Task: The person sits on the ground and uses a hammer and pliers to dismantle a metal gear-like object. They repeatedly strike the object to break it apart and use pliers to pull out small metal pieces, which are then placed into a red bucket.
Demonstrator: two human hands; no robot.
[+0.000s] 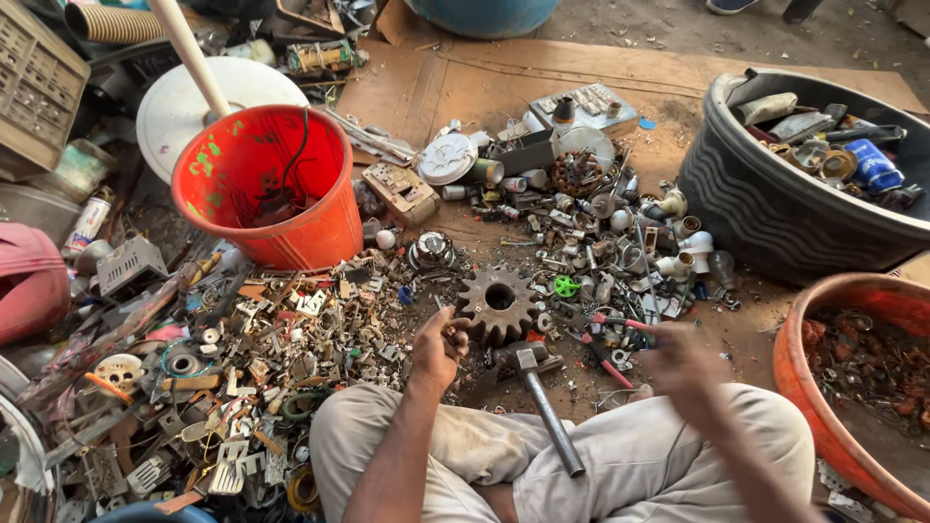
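We are sitting cross-legged on a sheet of brown cardboard (542, 77), looking down over our pale trouser knees at a spread of metal scrap. Our left hand (438, 347) is curling its fingers closed around a small dark metal piece (457, 336) — the piece is showing just past the fingertips, right beside the rusty toothed steel gear (498, 303) that is lying flat on the cardboard. Our right hand (681, 363) is blurring in the frame, so we cannot tell how far it is open or whether it is gripping anything; it is hovering near the red-handled pliers (605, 339) lying just right of the gear.

A grey steel hammer with a metal shaft (542, 397) is resting between our knees, its head just below the gear and its handle lying across our right thigh.

To the left of the gear an orange plastic bucket (266, 184) is standing upright with dark wires inside. At the far right a black rubber tub (775, 213) is holding mixed parts, and below it — close to our right knee — an orange basin (852, 368) is holding rusty brown scrap.
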